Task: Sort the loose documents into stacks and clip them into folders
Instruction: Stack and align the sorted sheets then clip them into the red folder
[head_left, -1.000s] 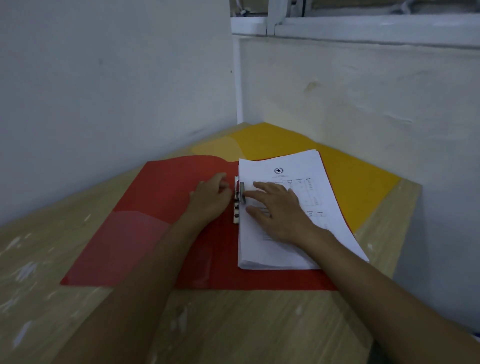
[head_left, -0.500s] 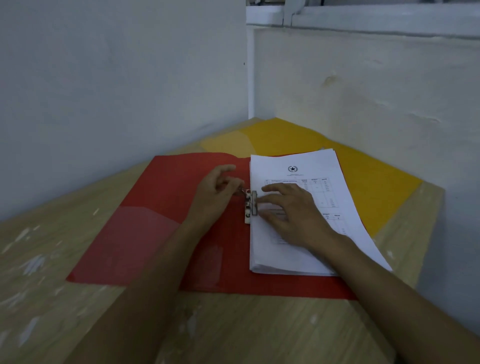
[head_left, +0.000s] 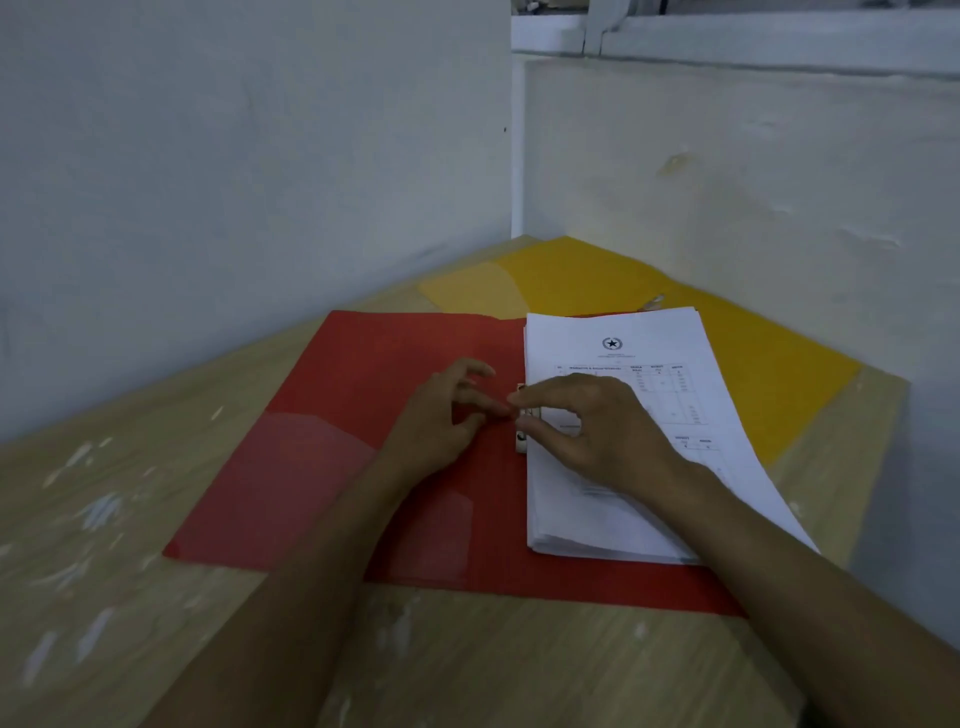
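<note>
The head camera, the only view, looks down at a wooden table (head_left: 130, 545) set in a corner between two pale walls. A red folder (head_left: 353, 441) lies open flat on it. On the folder's right half rests one stack of white printed papers (head_left: 649, 353), its left edge along the spine.

At that edge sits a small metal clip (head_left: 525, 415), mostly hidden by fingers. The left hand (head_left: 441, 415) rests on the folder's left half, fingers loosely curled, one fingertip reaching to the clip; whether it pinches anything cannot be told. The right hand (head_left: 592, 431) hovers low over the papers, its thumb and forefinger close together around the clip in a narrow pinch.

The step in hand seems to be fastening the stack under the clip. To do it well, the sheets should be squared flush against the spine, held flat with the heel of the right hand, and the clip pressed fully down so no page slides free.

Behind, a yellow folder (head_left: 597, 275) lies in the corner, partly under the red one.

Counted: two folders, one paper stack, one clip, two hands.
</note>
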